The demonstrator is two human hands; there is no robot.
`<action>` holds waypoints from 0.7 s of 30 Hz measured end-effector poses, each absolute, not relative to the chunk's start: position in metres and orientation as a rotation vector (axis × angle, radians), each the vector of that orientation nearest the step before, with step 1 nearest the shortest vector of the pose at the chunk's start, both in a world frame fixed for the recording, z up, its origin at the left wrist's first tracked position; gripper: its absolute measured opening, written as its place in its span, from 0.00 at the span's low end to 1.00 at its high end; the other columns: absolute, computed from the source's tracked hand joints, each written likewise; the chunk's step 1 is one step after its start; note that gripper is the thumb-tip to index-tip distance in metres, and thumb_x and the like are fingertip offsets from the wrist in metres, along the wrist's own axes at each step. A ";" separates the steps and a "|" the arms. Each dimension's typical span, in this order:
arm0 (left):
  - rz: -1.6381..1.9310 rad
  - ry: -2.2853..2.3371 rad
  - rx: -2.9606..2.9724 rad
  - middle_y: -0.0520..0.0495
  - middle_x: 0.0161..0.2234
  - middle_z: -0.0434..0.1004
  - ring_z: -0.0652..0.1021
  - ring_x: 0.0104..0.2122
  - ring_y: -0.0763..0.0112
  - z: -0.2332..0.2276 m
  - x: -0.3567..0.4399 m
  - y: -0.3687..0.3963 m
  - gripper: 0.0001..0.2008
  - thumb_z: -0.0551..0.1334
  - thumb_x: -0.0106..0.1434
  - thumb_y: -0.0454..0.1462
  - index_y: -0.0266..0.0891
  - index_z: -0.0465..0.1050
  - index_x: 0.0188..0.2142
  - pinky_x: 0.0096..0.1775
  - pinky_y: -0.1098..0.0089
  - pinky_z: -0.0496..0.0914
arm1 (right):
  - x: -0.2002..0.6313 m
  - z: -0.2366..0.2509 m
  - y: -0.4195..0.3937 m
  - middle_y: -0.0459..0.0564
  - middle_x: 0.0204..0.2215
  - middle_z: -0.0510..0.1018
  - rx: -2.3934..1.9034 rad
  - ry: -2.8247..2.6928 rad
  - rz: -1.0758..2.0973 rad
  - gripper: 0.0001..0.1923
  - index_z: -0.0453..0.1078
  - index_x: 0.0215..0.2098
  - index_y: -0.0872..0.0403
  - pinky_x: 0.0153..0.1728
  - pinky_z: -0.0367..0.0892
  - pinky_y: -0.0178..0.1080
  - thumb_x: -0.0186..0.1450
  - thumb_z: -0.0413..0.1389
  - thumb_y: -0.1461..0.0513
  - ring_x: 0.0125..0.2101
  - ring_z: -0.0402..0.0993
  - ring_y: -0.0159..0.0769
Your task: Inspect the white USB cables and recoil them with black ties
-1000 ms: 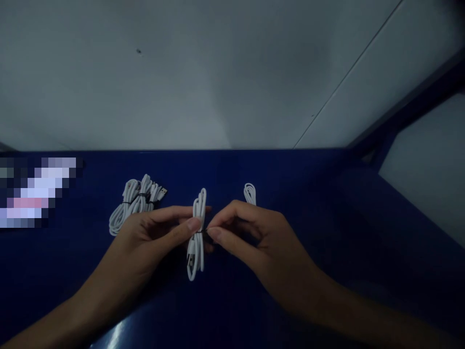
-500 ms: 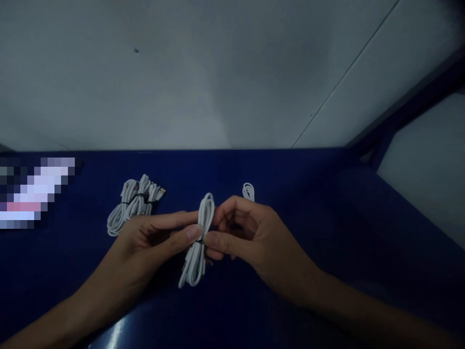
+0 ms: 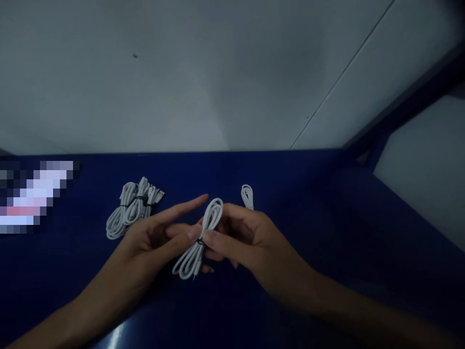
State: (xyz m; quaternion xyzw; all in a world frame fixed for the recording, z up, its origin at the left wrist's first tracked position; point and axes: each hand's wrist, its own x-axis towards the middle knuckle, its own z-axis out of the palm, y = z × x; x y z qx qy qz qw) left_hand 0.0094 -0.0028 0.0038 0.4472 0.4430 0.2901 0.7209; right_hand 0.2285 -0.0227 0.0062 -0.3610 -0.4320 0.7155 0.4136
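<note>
A coiled white cable [image 3: 189, 261], bound at its middle with a black tie [image 3: 200, 241], is held up between both hands. My left hand [image 3: 160, 240] pinches it just left of the tie, with the index finger stretched out past it. From the other side, my right hand [image 3: 247, 232] grips it with the thumb beside the tie. The coil tilts, its upper loop leaning right, and a small plug tip shows at the lower end. Beyond the left hand lies a pile of tied white cables [image 3: 127, 206], one with a USB plug [image 3: 160, 194].
Another coiled white cable [image 3: 247, 196] lies behind my right hand, its lower part hidden. The blue tabletop [image 3: 308, 194] meets a pale grey wall [image 3: 181, 87] at the back. A pixelated bright patch [image 3: 43, 194] covers something at the far left.
The held cable has turned, its top leaning further right and its bottom end swinging left. My left index finger has lifted off it and now points outward.
</note>
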 end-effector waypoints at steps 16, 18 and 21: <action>0.574 0.929 1.102 0.41 0.40 0.92 0.91 0.38 0.58 -0.004 0.005 -0.005 0.23 0.64 0.80 0.48 0.43 0.75 0.68 0.42 0.65 0.84 | 0.303 0.028 0.027 0.54 0.28 0.87 -1.962 -1.693 0.887 0.10 0.82 0.38 0.52 0.31 0.77 0.47 0.74 0.63 0.56 0.28 0.85 0.47; 0.568 0.926 1.129 0.42 0.40 0.92 0.91 0.38 0.59 -0.005 0.005 -0.006 0.23 0.63 0.81 0.48 0.43 0.74 0.69 0.42 0.66 0.84 | 0.306 0.023 0.029 0.54 0.28 0.87 -1.992 -1.703 0.885 0.09 0.81 0.45 0.55 0.29 0.77 0.46 0.74 0.62 0.58 0.28 0.85 0.47; 0.552 0.939 1.137 0.43 0.40 0.92 0.91 0.38 0.60 -0.005 0.004 -0.008 0.23 0.62 0.81 0.48 0.43 0.72 0.69 0.43 0.66 0.84 | 0.307 0.017 0.030 0.54 0.29 0.87 -1.966 -1.722 0.914 0.11 0.79 0.51 0.57 0.27 0.76 0.44 0.75 0.60 0.59 0.26 0.85 0.45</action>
